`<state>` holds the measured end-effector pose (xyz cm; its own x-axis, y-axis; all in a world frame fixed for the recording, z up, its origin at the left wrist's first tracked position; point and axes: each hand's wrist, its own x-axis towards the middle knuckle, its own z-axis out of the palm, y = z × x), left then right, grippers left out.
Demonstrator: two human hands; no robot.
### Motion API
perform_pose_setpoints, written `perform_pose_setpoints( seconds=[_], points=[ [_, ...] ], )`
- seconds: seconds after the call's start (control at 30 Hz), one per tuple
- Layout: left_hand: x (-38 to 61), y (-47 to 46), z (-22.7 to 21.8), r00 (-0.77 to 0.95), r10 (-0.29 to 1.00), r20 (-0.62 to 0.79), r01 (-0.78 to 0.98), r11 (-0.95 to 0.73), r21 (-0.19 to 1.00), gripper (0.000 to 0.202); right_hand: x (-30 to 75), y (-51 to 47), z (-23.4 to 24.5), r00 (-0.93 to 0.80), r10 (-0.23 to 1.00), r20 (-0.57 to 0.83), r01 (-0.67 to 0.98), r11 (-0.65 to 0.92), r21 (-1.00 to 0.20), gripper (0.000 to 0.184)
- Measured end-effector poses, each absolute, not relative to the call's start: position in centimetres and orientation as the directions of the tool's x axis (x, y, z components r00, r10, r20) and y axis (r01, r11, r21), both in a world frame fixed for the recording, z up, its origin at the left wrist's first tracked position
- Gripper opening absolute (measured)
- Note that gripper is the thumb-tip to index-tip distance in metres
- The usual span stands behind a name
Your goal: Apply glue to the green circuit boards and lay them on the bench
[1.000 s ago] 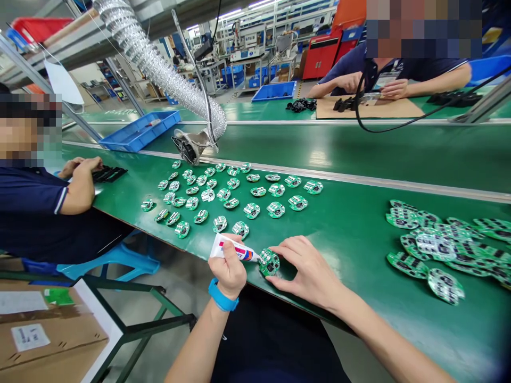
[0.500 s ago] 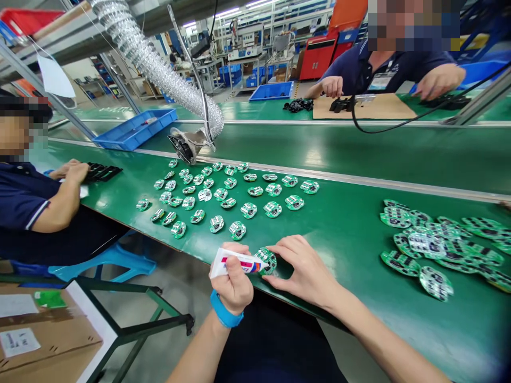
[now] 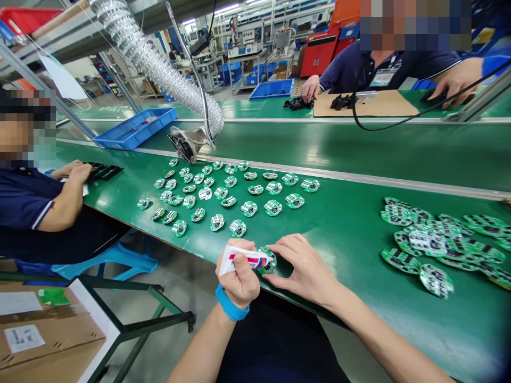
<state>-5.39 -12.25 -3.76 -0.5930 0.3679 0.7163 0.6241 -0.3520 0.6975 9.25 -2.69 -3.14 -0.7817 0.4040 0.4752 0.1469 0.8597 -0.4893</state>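
My left hand [image 3: 240,276], with a blue wristband, is closed around a white tube of glue [image 3: 244,260] with red and blue print. The tube's tip points right and lies over a small round green circuit board [image 3: 270,261] at the table's near edge. Thumb and fingers of my right hand [image 3: 305,268] grip that board by its right side. Part of the board is hidden behind the tube. Beyond my hands, many similar boards [image 3: 272,207] lie spread singly on the green table [image 3: 339,239].
At the right lies a heap of more circuit boards [image 3: 431,239]. A silver exhaust duct [image 3: 159,74] ends in a fan [image 3: 186,144] over the far side. A blue tray [image 3: 136,130] sits behind it. Co-workers sit at the left [image 3: 59,213] and across the table [image 3: 393,74].
My left hand has shifted slightly right with the tube, so its tip reaches further across the board. My right hand stays in place. The co-worker opposite has moved a hand to the black parts.
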Motion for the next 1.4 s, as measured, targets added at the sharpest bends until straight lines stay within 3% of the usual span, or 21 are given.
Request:
perform_pose_setpoints(
  seconds=[0.13, 0.3, 0.4, 0.5, 0.67, 0.77, 1.03, 1.27, 1.4],
  points=[
    [-5.5, -11.9, -4.2, -0.556, 0.397, 0.730, 0.655, -0.331, 0.679, 0.035, 9.2, -2.6, -3.0, -0.784, 0.396, 0.477, 0.152, 0.869, -0.472, 0.041],
    [-5.5, -12.6, -2.7, -0.684, 0.278, 0.674, 0.552, -0.407, 0.728, 0.036, 9.6, -2.7, -3.4, -0.782, 0.378, 0.496, 0.121, 0.872, -0.474, 0.038],
    [-6.0, -13.9, -1.0, -0.859, 0.229, 0.458, 0.324, -0.451, 0.832, 0.049, 9.9, -2.3, -4.4, -0.776, 0.393, 0.494, 0.133, 0.867, -0.481, 0.036],
    [-7.9, -16.0, 0.0, -0.968, 0.209, 0.140, 0.023, -0.482, 0.876, 0.055, 10.0, -1.7, -5.2, -0.776, 0.383, 0.501, 0.123, 0.872, -0.475, 0.035],
    [-13.2, -21.0, -1.4, -0.923, 0.218, -0.316, -0.382, -0.606, 0.698, 0.037, 9.0, -1.8, -4.3, -0.791, 0.324, 0.519, 0.079, 0.895, -0.439, 0.036],
    [-15.9, -24.1, -3.3, -0.836, 0.200, -0.510, -0.508, -0.631, 0.586, 0.029, 6.0, -2.0, -2.7, -0.812, 0.251, 0.527, 0.019, 0.913, -0.407, 0.037],
    [-18.7, -29.0, -6.5, -0.778, 0.078, -0.624, -0.485, -0.705, 0.517, 0.023, -13.9, -0.7, 2.6, -0.865, 0.057, 0.499, -0.134, 0.931, -0.340, 0.041],
    [-20.4, -32.1, -9.2, -0.705, 0.035, -0.708, -0.505, -0.725, 0.467, 0.027, -30.2, 0.2, 2.7, -0.898, 0.108, 0.427, -0.022, 0.958, -0.287, 0.042],
    [-21.2, -33.5, -11.4, -0.716, -0.010, -0.699, -0.493, -0.701, 0.515, 0.027, -35.8, 1.0, 1.2, -0.912, 0.136, 0.387, 0.029, 0.962, -0.271, 0.043]
  ],
)
